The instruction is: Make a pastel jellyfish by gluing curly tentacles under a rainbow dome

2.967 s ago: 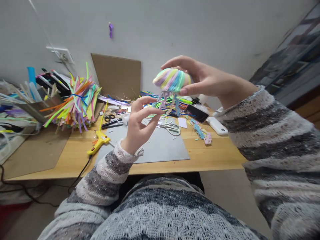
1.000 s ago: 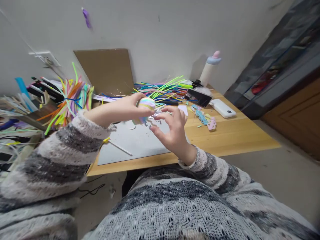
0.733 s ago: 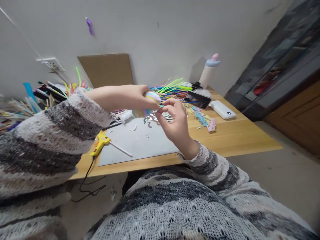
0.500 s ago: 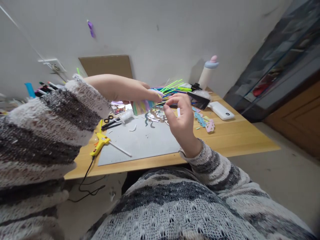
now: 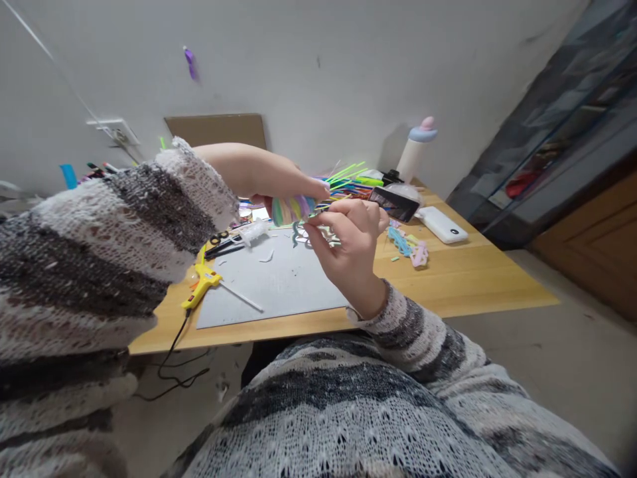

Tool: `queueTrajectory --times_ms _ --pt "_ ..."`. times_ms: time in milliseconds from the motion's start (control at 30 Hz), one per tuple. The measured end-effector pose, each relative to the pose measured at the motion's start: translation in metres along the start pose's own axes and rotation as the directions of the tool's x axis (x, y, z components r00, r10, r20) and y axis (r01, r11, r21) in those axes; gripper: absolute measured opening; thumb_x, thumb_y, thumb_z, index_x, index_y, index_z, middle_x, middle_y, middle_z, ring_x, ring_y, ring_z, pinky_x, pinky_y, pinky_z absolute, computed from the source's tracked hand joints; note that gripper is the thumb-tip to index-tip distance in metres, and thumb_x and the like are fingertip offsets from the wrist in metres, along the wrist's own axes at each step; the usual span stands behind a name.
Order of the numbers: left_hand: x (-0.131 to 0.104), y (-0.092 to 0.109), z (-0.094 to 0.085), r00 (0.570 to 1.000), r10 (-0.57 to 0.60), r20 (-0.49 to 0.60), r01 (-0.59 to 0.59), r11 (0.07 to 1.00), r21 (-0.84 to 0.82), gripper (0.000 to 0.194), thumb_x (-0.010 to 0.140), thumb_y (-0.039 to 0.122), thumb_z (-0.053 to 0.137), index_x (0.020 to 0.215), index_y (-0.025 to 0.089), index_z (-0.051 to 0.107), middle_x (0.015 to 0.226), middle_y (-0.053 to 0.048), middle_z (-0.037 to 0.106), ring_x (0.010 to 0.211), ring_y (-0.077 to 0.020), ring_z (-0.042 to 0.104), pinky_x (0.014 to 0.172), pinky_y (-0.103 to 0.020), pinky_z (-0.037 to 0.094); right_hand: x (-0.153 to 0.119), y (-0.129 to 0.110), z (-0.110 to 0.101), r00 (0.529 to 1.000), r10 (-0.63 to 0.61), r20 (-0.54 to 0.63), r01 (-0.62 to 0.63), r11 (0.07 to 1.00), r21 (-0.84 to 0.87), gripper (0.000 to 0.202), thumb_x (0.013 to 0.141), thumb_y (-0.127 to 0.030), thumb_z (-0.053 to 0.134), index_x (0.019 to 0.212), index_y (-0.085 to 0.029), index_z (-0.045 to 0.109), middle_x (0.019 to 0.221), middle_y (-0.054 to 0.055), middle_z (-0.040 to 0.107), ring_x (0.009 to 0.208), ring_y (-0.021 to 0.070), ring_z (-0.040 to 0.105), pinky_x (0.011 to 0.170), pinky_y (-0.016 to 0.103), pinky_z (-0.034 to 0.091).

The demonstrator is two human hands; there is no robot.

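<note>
My left hand [image 5: 279,174] is closed on a pastel striped bundle [image 5: 292,210], held above the grey mat [image 5: 279,279]. Its thumb and fingers wrap the bundle from above. My right hand [image 5: 348,242] pinches at the bundle's right end, thumb and forefinger pressed together; what lies between those fingertips is too small to make out. Bright green sticks [image 5: 348,174] and other coloured strips show behind both hands.
A yellow glue gun [image 5: 202,285] lies at the mat's left edge, scissors [image 5: 219,238] behind it. Toward the right are a dark phone [image 5: 395,203], a white power bank [image 5: 442,224], pastel loops [image 5: 419,254] and a white bottle [image 5: 412,154].
My right hand has moved left to the bundle's end, its thumb and forefinger now touching there. The bundle in my left hand has shifted slightly right and turned so more stripes show.
</note>
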State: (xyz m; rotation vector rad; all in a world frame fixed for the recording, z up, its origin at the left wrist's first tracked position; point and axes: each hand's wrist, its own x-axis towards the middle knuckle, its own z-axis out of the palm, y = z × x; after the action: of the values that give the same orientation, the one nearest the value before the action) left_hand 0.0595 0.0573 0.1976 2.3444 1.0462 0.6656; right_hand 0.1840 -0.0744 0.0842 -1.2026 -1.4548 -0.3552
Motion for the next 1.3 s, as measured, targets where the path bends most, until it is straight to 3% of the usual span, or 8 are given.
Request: queueTrajectory --times_ms 33,67,133,233,433,767,1133,1300 --pt "-0.003 0.008 -0.001 0.967 -0.156 0.200 0.139 0.986 0.096 0.036 0.054 0.047 0.087 0.064 0.022 0.063 0.047 0.000 0.047 0.063 -0.0236 0.054 0.071 -0.039 0.045 -0.001 0.002 0.000 1.000 -0.002 -0.003 0.002 1.000 0.000 0.014 0.089 -0.037 0.058 0.085 -0.029 0.067 0.095 0.002 0.062 0.098 0.0241 0.052 0.094 0.046 0.030" --pt "-0.005 0.016 -0.003 0.915 -0.270 0.299 0.228 0.959 0.168 0.036 0.058 0.050 0.084 0.066 0.021 0.064 0.050 -0.002 0.050 0.063 -0.0245 0.055 0.070 -0.040 0.045 -0.002 0.003 0.000 1.000 -0.003 -0.006 0.003 1.000 -0.004 0.014 0.089 -0.037 0.058 0.084 -0.028 0.067 0.095 0.002 0.063 0.097 0.0239 0.052 0.093 0.045 0.031" --pt "-0.006 0.029 -0.006 0.869 -0.357 0.342 0.315 0.933 0.172 0.034 0.060 0.051 0.082 0.067 0.021 0.066 0.053 -0.003 0.052 0.060 -0.0248 0.055 0.066 -0.041 0.045 -0.003 0.005 0.002 1.000 0.001 -0.003 -0.001 1.000 -0.018 0.014 0.089 -0.037 0.058 0.082 -0.028 0.067 0.094 0.002 0.063 0.095 0.0236 0.053 0.091 0.045 0.032" --pt "-0.007 0.037 -0.007 0.865 -0.370 0.338 0.357 0.928 0.104 0.032 0.060 0.050 0.081 0.064 0.021 0.066 0.052 -0.004 0.051 0.054 -0.0241 0.054 0.061 -0.040 0.046 -0.002 0.006 0.004 1.000 0.015 0.014 -0.014 1.000 -0.022 0.012 0.088 -0.035 0.060 0.082 -0.028 0.068 0.095 0.002 0.064 0.096 0.0240 0.053 0.091 0.045 0.030" --pt "-0.008 0.035 -0.005 0.828 -0.300 0.474 0.326 0.945 0.030 0.032 0.065 0.052 0.074 0.067 0.020 0.068 0.056 -0.006 0.055 0.061 -0.0258 0.058 0.062 -0.039 0.048 0.001 0.004 0.006 0.999 0.014 0.038 -0.012 0.999 -0.051 0.009 0.085 -0.031 0.062 0.079 -0.028 0.068 0.099 0.002 0.064 0.099 0.0253 0.051 0.089 0.044 0.029" --pt "-0.012 0.040 -0.011 0.775 -0.427 0.466 0.426 0.897 0.115 0.034 0.071 0.053 0.066 0.074 0.020 0.065 0.058 -0.005 0.052 0.053 -0.0176 0.046 0.053 -0.030 0.035 -0.001 0.004 0.001 0.999 -0.032 0.030 0.036 0.991 -0.131 0.017 0.091 -0.037 0.057 0.085 -0.026 0.069 0.103 0.004 0.061 0.103 0.0235 0.051 0.094 0.043 0.030" --pt "-0.016 0.042 -0.007 0.830 -0.392 0.397 0.410 0.911 0.040 0.030 0.074 0.046 0.068 0.071 0.016 0.064 0.059 -0.003 0.048 0.053 -0.0129 0.039 0.053 -0.028 0.025 0.004 0.005 0.002 0.997 -0.022 -0.069 0.011 0.988 -0.152 0.011 0.088 -0.033 0.059 0.082 -0.027 0.065 0.097 0.003 0.064 0.101 0.0251 0.054 0.097 0.048 0.030" --pt "-0.018 0.046 -0.003 0.818 -0.398 0.415 0.432 0.902 0.013 0.035 0.073 0.047 0.068 0.061 0.016 0.060 0.056 -0.003 0.045 0.050 -0.0116 0.035 0.051 -0.029 0.021 0.007 0.009 0.004 0.994 -0.007 -0.111 -0.011 0.987 -0.158 0.014 0.086 -0.032 0.060 0.074 -0.025 0.061 0.095 0.004 0.063 0.102 0.0280 0.054 0.098 0.052 0.029"
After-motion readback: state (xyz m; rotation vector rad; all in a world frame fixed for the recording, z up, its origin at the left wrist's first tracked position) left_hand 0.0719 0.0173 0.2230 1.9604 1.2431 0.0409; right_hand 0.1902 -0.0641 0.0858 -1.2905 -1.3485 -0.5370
